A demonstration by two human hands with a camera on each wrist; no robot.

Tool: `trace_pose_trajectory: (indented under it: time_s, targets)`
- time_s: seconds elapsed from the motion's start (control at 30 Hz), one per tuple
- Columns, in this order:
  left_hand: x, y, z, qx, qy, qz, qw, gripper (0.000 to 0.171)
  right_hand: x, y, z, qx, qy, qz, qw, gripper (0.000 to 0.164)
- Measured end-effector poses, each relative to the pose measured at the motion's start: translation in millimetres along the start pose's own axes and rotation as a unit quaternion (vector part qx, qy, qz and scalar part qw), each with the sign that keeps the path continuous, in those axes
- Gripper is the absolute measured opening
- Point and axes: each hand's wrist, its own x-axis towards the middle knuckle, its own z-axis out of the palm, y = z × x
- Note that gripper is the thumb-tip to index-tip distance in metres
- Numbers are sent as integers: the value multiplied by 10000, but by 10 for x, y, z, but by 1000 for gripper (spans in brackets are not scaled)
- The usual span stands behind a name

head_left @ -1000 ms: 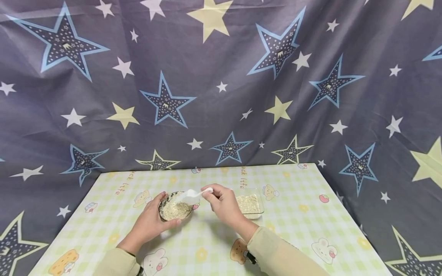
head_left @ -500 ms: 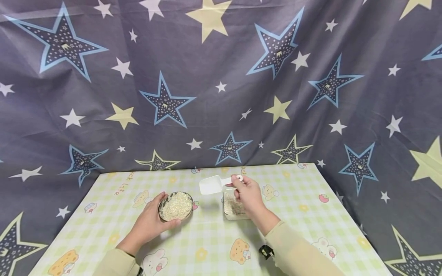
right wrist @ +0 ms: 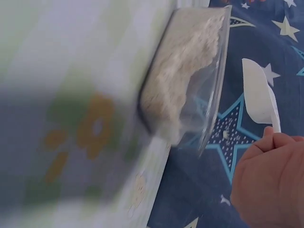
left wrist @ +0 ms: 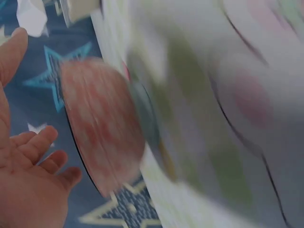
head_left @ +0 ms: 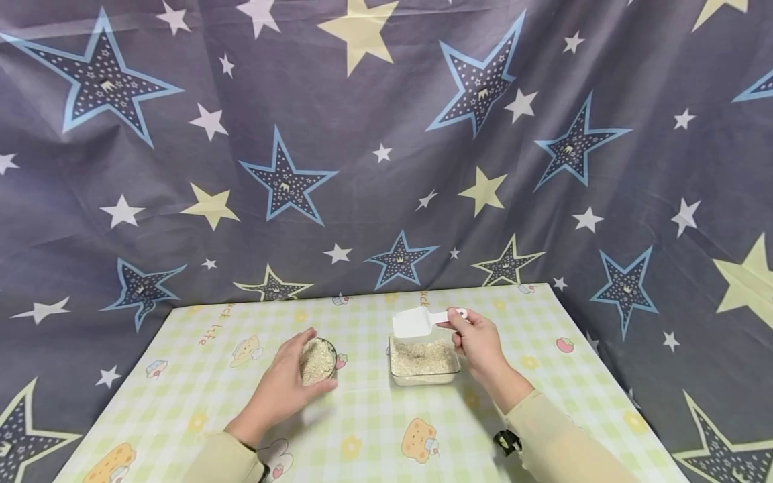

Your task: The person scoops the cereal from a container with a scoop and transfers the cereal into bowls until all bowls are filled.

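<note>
A small bowl (left wrist: 102,126), pinkish and patterned on its outside, is full of pale oat-like flakes (head_left: 317,362). My left hand (head_left: 290,382) is around the bowl's left side in the head view, fingers spread; the left wrist view shows a gap between hand and bowl. With thumb and fingers, my right hand (head_left: 480,345) pinches the handle of a white scoop (head_left: 413,323). The scoop is held above the back of a rectangular clear container (head_left: 425,380), which holds more of the flakes; no flakes are visible in the scoop.
The table has a green-and-white checked cloth (head_left: 362,416) with cartoon prints. A dark star-patterned curtain (head_left: 362,201) hangs behind it and along the sides. The bowl and the container stand apart, with cloth between them.
My right hand has carried the scoop from its tipped position over the bowl rightward to above the container. The left hand has loosened from the bowl and shifted slightly right.
</note>
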Motion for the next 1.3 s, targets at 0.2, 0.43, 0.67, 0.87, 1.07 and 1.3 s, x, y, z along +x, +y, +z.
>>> trace_pose_trajectory:
  time_s: [0.2, 0.43, 0.67, 0.87, 1.07, 1.3]
  targets:
    - [96, 312, 229, -87, -339, 209, 9992, 107, -12, -2, -196, -345, 113, -6, 9993, 36]
    - [221, 530, 495, -163, -546, 451, 9974, 107, 5, -8, -323, -1133, 206, -309, 9929, 28]
    - [341, 659, 666, -128, -676, 552, 9961, 107, 2, -20, -337, -2140, 138, -691, 9743, 24]
    - [428, 711, 745, 25, -834, 421, 9956, 110, -15, -25, -310, -2695, 111, -875, 9590, 19]
    - [510, 697, 782, -65, -1016, 289, 9944, 111, -5, -3, -308, -2823, 123, -717, 9566, 19]
    - [572, 655, 839, -168, -1081, 256, 9937, 113, -25, 63, -314, -2363, 119, -86, 9716, 23]
